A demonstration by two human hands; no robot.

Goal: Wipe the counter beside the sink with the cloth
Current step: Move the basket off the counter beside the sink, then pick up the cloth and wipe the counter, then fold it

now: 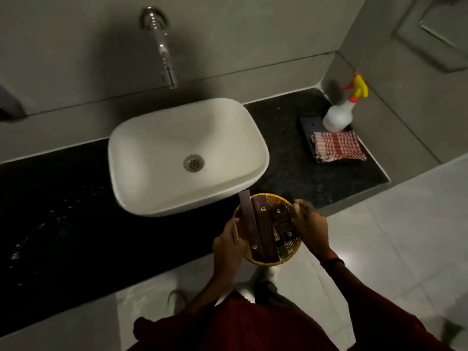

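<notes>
- Nearest: your two hands held one round woven basket (291, 257) at the counter's front edge. Your left hand (229, 245) curled around its left rim; your right hand (310, 224) pinched the right rim between thumb and fingers.
- The basket carried two long brown boxes (260, 226) lying lengthwise and several smaller dark packets (283, 224); I could not get a firm count of the packets.
- One dark band sat on your right wrist (333, 262).
- One black stone counter (76, 224) ran left to right, with one white basin sink (157, 148) resting on it and one drain at its centre.
- Farther right, one red-and-white checked cloth (338, 146) lay folded on one dark tray (310, 122), well apart from both hands.
- One white spray bottle (338, 115) with a yellow-and-red trigger stood just behind the cloth.
- Farthest: one chrome tap (163, 49) came off the wall above the sink.
</notes>
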